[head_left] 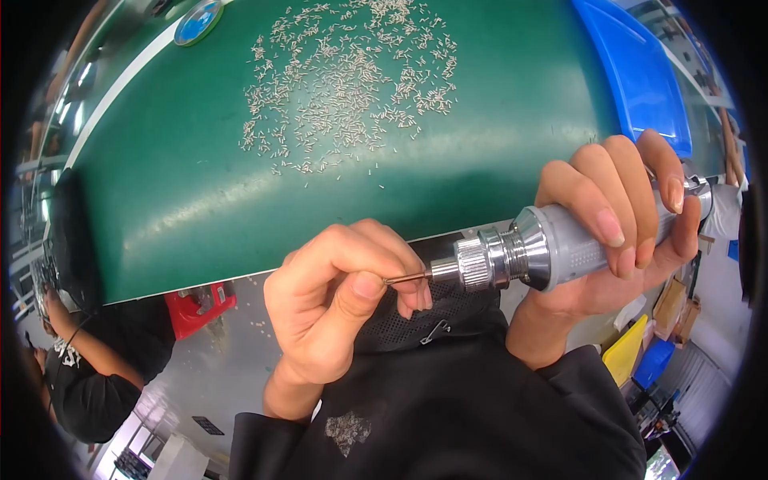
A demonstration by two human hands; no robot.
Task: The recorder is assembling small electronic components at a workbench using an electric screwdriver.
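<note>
My right hand [616, 208] is wrapped round a power screwdriver [564, 240] with a grey body and a knurled chrome nose. From its nose a slim dark bit [412, 278] points left. Thumb and forefinger of my left hand [336, 296] pinch together right at the bit's tip. Any small part between those fingertips is hidden. The tool lies almost level above my lap, just off the near edge of the green tabletop [184, 216]. Many tiny silvery pins [344, 96] are scattered across the far middle of the table.
A blue plastic tray [640, 80] stands at the far right of the table, and a small round blue container [198, 22] at the far left. Below the table's left side is a red plastic bin [200, 310]. Another person's arm [100, 352] shows at the left.
</note>
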